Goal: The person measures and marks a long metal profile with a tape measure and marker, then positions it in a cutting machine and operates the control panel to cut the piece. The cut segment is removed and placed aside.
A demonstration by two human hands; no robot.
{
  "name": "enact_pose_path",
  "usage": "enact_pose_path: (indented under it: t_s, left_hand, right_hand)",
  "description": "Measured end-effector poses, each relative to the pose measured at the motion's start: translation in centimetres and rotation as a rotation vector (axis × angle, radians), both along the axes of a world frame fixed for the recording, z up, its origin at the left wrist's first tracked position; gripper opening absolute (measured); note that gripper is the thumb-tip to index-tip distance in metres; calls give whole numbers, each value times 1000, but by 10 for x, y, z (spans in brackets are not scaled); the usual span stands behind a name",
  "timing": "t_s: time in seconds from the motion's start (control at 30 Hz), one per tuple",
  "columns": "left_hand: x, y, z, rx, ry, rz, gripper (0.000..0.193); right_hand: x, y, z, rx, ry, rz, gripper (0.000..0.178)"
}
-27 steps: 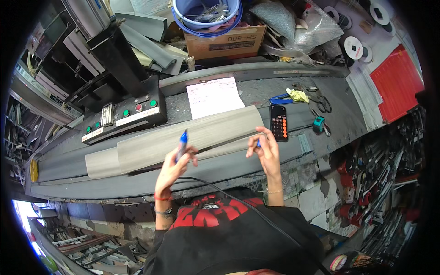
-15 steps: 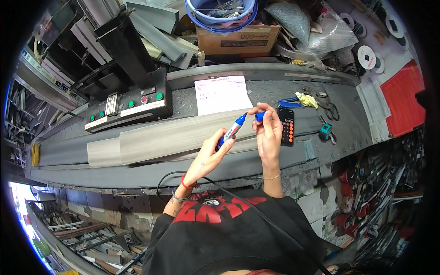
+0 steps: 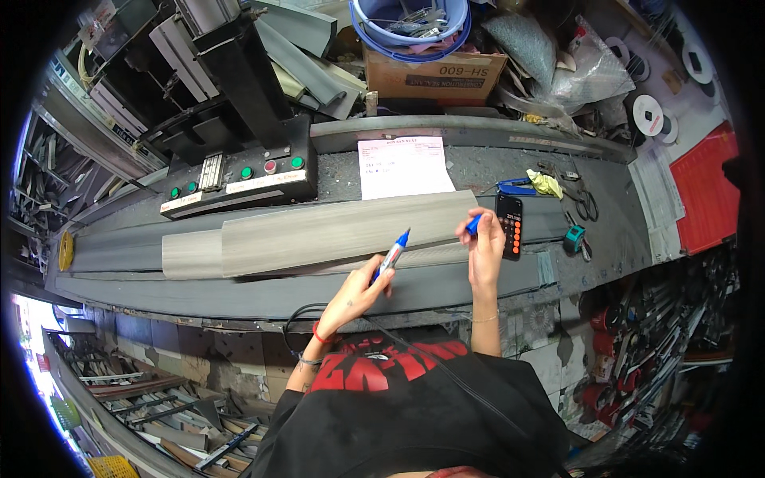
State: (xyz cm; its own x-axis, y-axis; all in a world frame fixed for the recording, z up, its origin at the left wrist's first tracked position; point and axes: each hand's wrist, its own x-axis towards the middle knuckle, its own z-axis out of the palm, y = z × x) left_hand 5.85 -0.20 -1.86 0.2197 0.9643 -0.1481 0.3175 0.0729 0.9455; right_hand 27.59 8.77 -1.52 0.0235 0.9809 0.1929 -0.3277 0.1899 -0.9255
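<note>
My left hand (image 3: 356,291) is closed around a blue and white marker (image 3: 390,256), its bare tip pointing up and away from me. Between the fingers of my right hand (image 3: 484,251) is the blue marker cap (image 3: 474,224), apart from the marker. Both hands hover over long grey panel strips (image 3: 343,237) laid along the bench. Past the strips lies a white paper form (image 3: 405,169) with some handwriting. Just right of my right hand rests a black phone (image 3: 510,229) showing a calculator.
A black machine with a button panel (image 3: 239,187) stands at the left. On the bench's right are blue-handled pliers (image 3: 516,187), a yellow crumpled cloth (image 3: 545,182), a teal tape measure (image 3: 573,238) and a red sheet (image 3: 703,190). Behind sits a cardboard box (image 3: 434,76) under a blue bucket (image 3: 410,32).
The marker and cap have moved farther apart, with my left hand drawn nearer to me. The whole view has shifted slightly.
</note>
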Motion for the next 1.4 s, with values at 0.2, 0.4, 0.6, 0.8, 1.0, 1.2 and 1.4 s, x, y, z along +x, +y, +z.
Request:
enact_pose_path:
  t_s: [0.2,0.4,0.6,0.8,1.0,1.2,1.4]
  left_hand:
    - [-33,-60,-37,-230,-52,-146,32]
    - [-64,-115,-57,-331,-234,-49,29]
    - [-42,-97,4,95,-121,157,27]
    - [29,-109,50,234,-33,105,32]
    - [57,-128,41,178,21,104,35]
    - [54,-125,37,182,63,69,36]
    - [38,-105,36,238,85,1,37]
  right_hand:
    - [-5,-44,-18,-108,-19,-86,36]
    - [-21,-88,-21,-90,-49,-74,35]
    - [-28,-106,0,-7,-134,-159,40]
    - [-9,-121,29,79,5,99,31]
    - [26,-133,34,125,-137,103,29]
    - [30,-141,34,153,-275,121,25]
    - [17,-135,34,179,-457,167,22]
